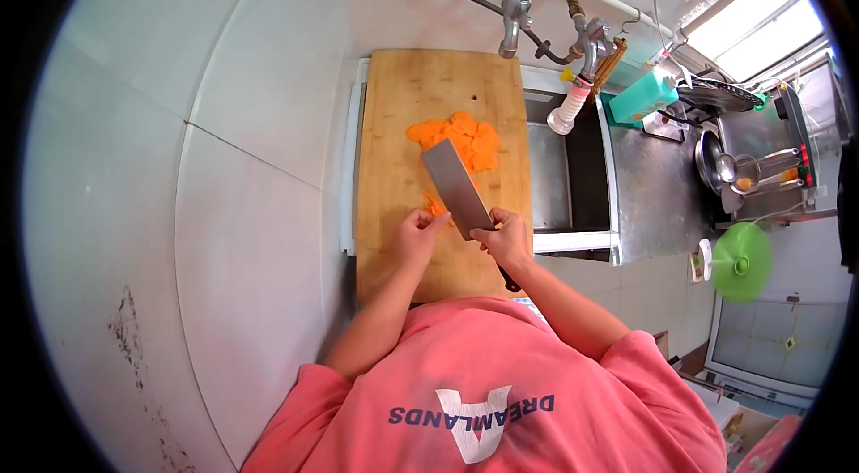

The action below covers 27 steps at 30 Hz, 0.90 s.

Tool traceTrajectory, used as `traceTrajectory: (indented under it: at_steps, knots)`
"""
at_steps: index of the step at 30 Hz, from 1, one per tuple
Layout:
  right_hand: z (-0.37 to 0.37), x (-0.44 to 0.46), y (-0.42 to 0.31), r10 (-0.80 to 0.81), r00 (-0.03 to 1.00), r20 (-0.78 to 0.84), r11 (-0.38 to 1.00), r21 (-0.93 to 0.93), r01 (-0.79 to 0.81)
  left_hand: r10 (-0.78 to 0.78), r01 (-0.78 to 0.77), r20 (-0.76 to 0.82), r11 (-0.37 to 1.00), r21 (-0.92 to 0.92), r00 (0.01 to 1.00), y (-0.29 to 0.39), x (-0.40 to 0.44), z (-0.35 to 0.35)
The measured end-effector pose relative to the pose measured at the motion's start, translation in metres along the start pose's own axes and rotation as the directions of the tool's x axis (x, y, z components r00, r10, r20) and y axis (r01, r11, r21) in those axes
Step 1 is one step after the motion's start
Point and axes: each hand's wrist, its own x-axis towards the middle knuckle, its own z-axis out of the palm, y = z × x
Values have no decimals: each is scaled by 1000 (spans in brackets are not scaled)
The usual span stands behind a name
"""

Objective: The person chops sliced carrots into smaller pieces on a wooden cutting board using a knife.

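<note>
A wide-bladed cleaver (456, 187) is tilted over the wooden cutting board (394, 97), its blade pointing away and to the left. My right hand (505, 238) is wrapped around it where handle and blade meet, and the dark handle end sticks out below. Beside the blade's lower left edge is my left hand (420, 236), its fingertips pinched together; what they hold, if anything, I cannot make out. Small cut carrot pieces (433, 204) lie at those fingertips, partly hidden by the blade. Farther up the board spreads a pile of thin orange carrot slices (462, 135).
To the right of the board is a sink (548, 173) beneath metal taps (515, 21) and a white spout (570, 106). A green jug (642, 97), a pan (709, 160) and a ladle (727, 167) stand farther right. A tiled wall (259, 204) borders the left side.
</note>
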Motion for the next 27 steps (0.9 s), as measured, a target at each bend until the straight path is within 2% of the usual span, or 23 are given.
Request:
traceTrajectory:
  at_steps: [2,4,8,10,14,15,16,17,19,20,22,27]
  knots:
    - [7,3,5,3,1000,6,997,73,-3,-54,53,-6,998,-24,999,-4,2,4]
    - [10,1,4,12,1000,5,996,88,-12,-87,85,24,995,51,996,8,-1,3]
    - [11,1,5,14,1000,-25,995,101,-11,-102,102,-13,994,45,995,-7,9,-5]
    - [11,4,11,-21,999,-32,994,105,24,5,14,-85,975,224,996,-10,13,-14]
    - [11,8,18,-54,998,-44,994,88,58,22,-10,-38,958,287,999,-15,18,-20]
    - [11,8,18,-51,998,-49,994,91,55,238,-222,7,894,390,971,-13,18,-20]
    - [11,7,18,-54,995,-80,993,102,62,437,-418,76,775,473,896,-12,18,-19]
    - [10,6,19,-56,992,-111,991,111,68,437,-421,83,775,471,896,-11,17,-18]
    - [9,4,20,-49,991,-123,995,81,59,433,-515,280,706,485,857,4,16,-19]
    - [9,4,20,-47,991,-128,997,53,54,433,-517,282,706,484,856,4,17,-20]
    - [12,8,26,-57,990,-133,995,71,66,519,-674,444,442,591,730,3,21,-22]
    - [13,11,28,-77,985,-156,996,20,81,397,-670,540,409,620,742,3,21,-24]
